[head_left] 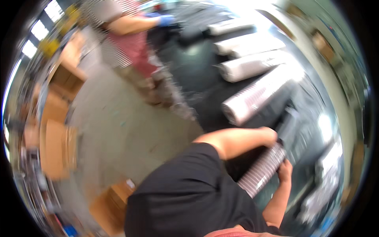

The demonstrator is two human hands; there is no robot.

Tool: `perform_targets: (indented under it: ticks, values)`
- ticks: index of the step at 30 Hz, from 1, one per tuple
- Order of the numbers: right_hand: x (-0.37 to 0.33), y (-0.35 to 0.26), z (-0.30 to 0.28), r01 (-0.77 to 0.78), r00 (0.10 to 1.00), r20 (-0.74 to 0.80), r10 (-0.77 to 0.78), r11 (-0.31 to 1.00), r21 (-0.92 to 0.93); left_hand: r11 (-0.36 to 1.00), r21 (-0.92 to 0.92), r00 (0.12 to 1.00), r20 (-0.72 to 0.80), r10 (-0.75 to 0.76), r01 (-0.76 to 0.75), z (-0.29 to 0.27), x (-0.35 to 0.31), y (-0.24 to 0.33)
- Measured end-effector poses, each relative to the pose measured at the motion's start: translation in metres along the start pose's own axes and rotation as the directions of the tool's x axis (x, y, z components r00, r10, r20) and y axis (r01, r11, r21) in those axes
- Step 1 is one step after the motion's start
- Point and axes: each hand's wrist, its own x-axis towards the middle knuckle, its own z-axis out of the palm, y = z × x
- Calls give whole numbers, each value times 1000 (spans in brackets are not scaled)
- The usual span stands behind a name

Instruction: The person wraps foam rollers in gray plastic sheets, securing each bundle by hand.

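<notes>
A roll of brown-and-white striped material in clear film lies on the dark table close to my body. My right hand grips the side of this roll near its far end, fingers curled against it. My left hand is at the roll's far end, beside some bunched black plastic sheeting. Its fingers are blurred and mostly hidden, so what they hold does not show. Beyond my hands lies a pale wrapped roll, with several similar wrapped rolls farther back.
Black sheeting covers the table. Crumpled clear film lies at its right side. At the far left of the table a co-worker in a blue glove reaches over it. Cardboard boxes stand along the left, another box near me.
</notes>
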Motion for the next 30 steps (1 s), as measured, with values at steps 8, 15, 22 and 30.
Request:
perform_targets:
  ticks: [8,15,22,30]
  values:
    - [-235,43,91,-8,965,258,-49,976,217,909,-409,883,451,129,76,42,-218,-7]
    - [-147,-26,69,-40,999,8,40,995,96,976,-176,986,86,145,-128,38,-164,-16]
    - [-210,-13,35,-458,817,569,95,707,540,339,-792,853,518,-68,508,-4,-238,-45]
    - [-65,-69,97,-305,950,211,229,547,779,-99,-850,806,523,-278,518,19,-121,-27]
